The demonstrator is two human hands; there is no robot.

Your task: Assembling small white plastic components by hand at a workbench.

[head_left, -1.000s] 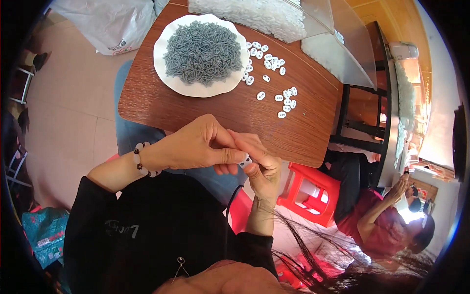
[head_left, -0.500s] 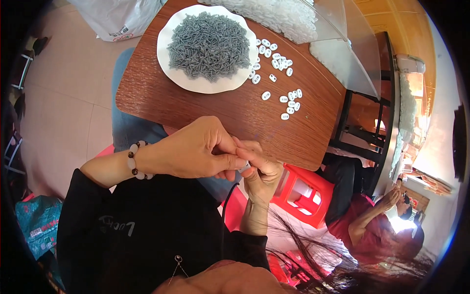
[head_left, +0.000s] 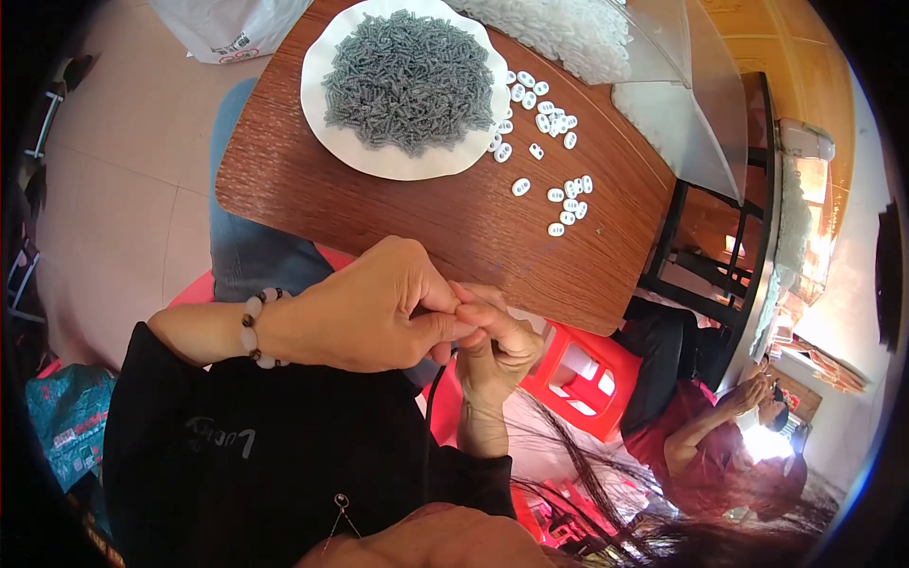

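My left hand (head_left: 365, 308), a beaded bracelet (head_left: 251, 327) on its wrist, comes in from the left and is closed, thumb and forefinger pinched together. Its fingertips meet those of my right hand (head_left: 497, 346), also closed, just off the table's near edge. Whatever sits between the fingertips is hidden now. Beyond my hands, a white wavy-rimmed plate (head_left: 327, 142) holds a heap of short grey coil-like pieces (head_left: 412, 85), similar to small springs. Several small white oval pieces (head_left: 521, 187) with dark holes lie scattered on the table right of the plate.
The brown wooden table (head_left: 417, 213) has a pile of whitish translucent pieces (head_left: 568, 38) at its back, beside a clear panel (head_left: 696, 123). A red plastic stool (head_left: 592, 379) stands at the right, near another seated person (head_left: 701, 445). A white bag (head_left: 227, 28) is at the upper left.
A small white piece showed between my fingertips before; now the fingers cover it from view. My hands remain together, with the left fingers shifted slightly. The view has moved a little.
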